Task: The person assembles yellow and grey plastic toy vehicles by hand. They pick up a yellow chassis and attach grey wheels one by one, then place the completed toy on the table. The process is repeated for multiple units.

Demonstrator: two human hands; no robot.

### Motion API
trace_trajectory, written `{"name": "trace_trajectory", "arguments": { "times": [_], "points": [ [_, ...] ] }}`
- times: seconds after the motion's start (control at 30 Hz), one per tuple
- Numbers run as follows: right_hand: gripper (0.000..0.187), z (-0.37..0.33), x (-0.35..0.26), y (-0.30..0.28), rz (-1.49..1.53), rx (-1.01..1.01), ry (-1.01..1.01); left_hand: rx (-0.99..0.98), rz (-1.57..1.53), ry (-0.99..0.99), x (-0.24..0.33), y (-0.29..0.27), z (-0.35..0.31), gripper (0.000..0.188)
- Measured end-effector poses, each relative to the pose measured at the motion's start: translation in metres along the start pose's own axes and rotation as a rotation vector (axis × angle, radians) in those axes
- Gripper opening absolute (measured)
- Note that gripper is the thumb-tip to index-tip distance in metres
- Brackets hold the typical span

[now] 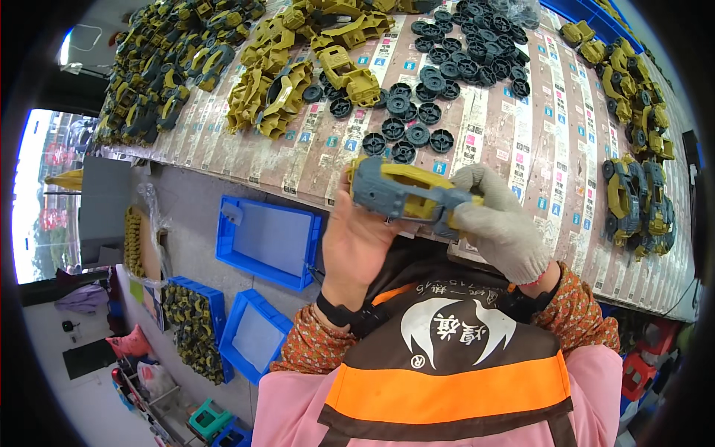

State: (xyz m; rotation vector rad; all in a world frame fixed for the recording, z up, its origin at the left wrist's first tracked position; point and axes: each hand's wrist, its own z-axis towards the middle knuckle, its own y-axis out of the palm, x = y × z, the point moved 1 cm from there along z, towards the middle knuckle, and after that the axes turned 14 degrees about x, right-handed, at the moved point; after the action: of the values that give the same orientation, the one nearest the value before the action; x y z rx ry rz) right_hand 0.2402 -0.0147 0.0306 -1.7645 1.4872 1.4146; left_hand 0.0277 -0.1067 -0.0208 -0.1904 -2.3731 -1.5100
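Between my two hands, at the near edge of the table, is a toy car body (391,195) with a grey-blue base and an olive-yellow shell. My bare left hand (354,242) supports its left end, thumb up along the side and the other fingers partly hidden beneath it. At the right end, my right hand (506,231), in a pale knitted glove, grips the body between thumb and fingers. Just beyond the car lie loose black toy wheels (418,135). Olive-yellow car shells (344,73) are heaped farther left.
Piled grey and yellow car parts (160,82) cover the table's far left. Assembled toy cars (624,195) stand along the right side. On the floor at left are blue trays (269,272) and a blue crate (212,298) of yellow parts. A blue bin (596,18) sits at the back right.
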Motion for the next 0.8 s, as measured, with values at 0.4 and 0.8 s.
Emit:
{"name": "trace_trajectory", "arguments": {
  "times": [0.4, 0.8],
  "points": [
    [0.025, 0.111, -0.017, -0.014, -1.341, 0.256, -0.847, 0.003, 0.267, 0.071, 0.013, 0.008, 0.006, 0.081],
    [0.019, 0.061, -0.011, 0.013, -0.673, 0.083, -0.503, 0.047, 0.461, -0.029, -0.005, -0.022, 0.004, 0.081]
  ]
}}
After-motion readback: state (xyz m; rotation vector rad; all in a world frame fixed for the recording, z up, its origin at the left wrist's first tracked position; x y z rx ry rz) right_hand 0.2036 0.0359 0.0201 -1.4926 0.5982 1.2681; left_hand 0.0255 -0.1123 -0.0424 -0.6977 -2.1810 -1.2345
